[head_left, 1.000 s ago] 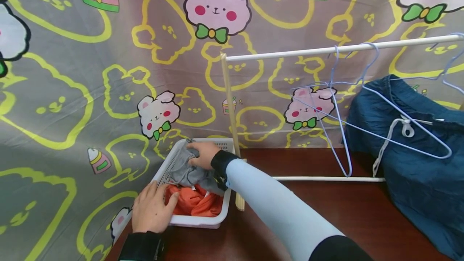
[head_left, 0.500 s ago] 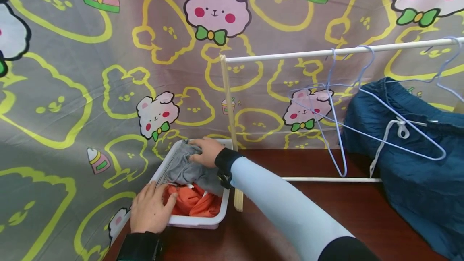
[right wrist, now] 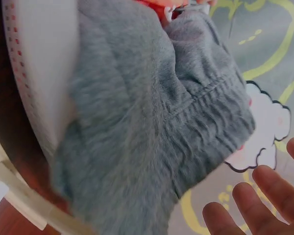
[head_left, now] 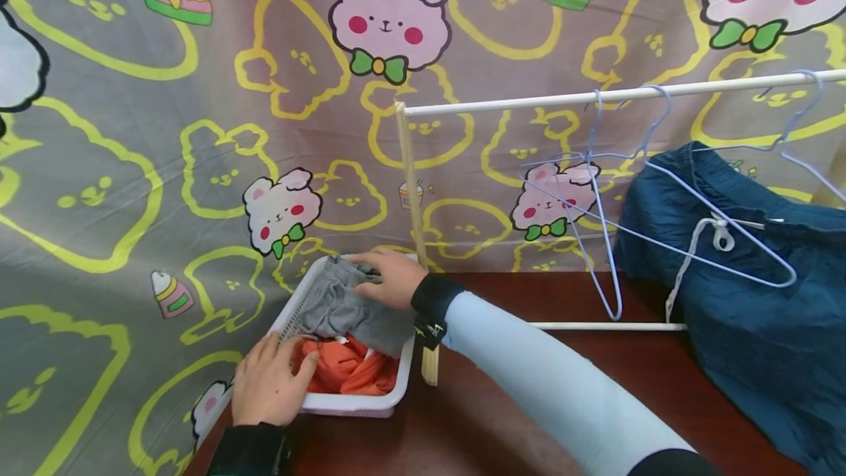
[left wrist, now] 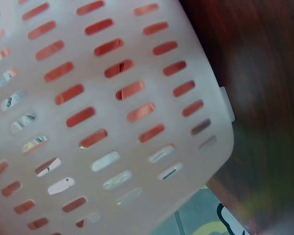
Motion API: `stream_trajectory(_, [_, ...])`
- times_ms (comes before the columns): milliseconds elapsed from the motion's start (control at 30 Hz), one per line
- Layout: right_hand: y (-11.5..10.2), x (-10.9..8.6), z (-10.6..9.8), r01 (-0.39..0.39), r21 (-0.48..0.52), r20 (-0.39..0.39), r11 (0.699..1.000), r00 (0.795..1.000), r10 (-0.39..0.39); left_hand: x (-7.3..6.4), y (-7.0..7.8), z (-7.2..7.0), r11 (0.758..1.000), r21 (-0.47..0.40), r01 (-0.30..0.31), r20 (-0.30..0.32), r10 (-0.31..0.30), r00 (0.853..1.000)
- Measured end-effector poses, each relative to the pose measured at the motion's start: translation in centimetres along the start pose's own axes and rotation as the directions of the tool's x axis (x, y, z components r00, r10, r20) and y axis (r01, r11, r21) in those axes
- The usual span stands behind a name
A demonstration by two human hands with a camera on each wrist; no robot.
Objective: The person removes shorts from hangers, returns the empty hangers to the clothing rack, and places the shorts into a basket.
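Observation:
A white plastic basket [head_left: 399,388] holds a grey garment [head_left: 330,303] at the back and an orange garment [head_left: 357,369] in front. My left hand [head_left: 271,380] rests on the basket's left front rim, its thumb over the orange cloth. The left wrist view shows the slotted basket wall [left wrist: 108,83] with orange behind the slots. My right hand [head_left: 395,279] reaches over the basket's back right corner, above the grey garment. In the right wrist view, its fingers [right wrist: 255,205] are spread and apart from the grey cloth [right wrist: 137,112], which has a gathered elastic waistband [right wrist: 210,127].
Right of the basket stands a rack with a wooden post [head_left: 411,189] and white rail [head_left: 529,101]. Lilac hangers [head_left: 604,226] hang from it, near blue drawstring shorts [head_left: 720,270]. A cartoon-print curtain [head_left: 370,131] backs the dark red table [head_left: 489,395].
My right hand has shifted a little to the right, and the grey garment lies spread wider towards that side. The left hand stays at the rim. The head view has turned slightly.

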State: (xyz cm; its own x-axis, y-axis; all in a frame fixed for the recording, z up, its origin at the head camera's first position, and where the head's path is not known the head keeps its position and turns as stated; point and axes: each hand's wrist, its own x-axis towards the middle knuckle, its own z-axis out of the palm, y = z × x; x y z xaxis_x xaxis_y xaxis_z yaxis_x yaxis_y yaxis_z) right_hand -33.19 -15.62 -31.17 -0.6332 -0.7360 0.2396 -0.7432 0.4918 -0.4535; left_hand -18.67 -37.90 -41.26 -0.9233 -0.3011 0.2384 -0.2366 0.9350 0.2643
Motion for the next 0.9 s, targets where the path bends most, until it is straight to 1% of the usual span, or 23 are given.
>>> stream_trajectory(100, [0.1,-1.1,-0.6,0.026,-0.015,-0.032,1.0,0.999,-0.026,0.0,-0.1,-0.1,1.0,0.002,-0.004,-0.012,0.004,1.0])
stream_trajectory(267, [0.7,-4.0,-1.7,0.042,-0.004,-0.075,0.999,0.996,-0.042,0.1,0.2,-0.2,1.0,-0.001,0.006,-0.013,-0.006,1.0])
stream_trajectory(467, [1.7,-7.0,-2.7,0.031,0.012,-0.124,0.999,0.992,-0.029,0.2,0.2,-0.3,1.0,0.004,0.014,-0.01,-0.014,1.0])
stream_trajectory(633, [2.8,-9.5,-3.1,0.031,0.037,-0.142,0.999,0.989,-0.025,0.1,0.0,-0.2,1.0,0.013,0.015,-0.009,-0.015,1.0])
stream_trajectory(800, [4.3,-12.6,-3.1,0.028,-0.001,-0.155,1.0,0.988,-0.028,0.0,0.0,0.0,1.0,0.015,0.007,0.0,-0.007,1.0])
stream_trajectory(900, [5.2,-14.4,-3.3,0.022,-0.021,-0.172,1.0,0.985,-0.026,0.1,-0.1,0.0,1.0,0.015,0.016,0.008,-0.016,1.0])
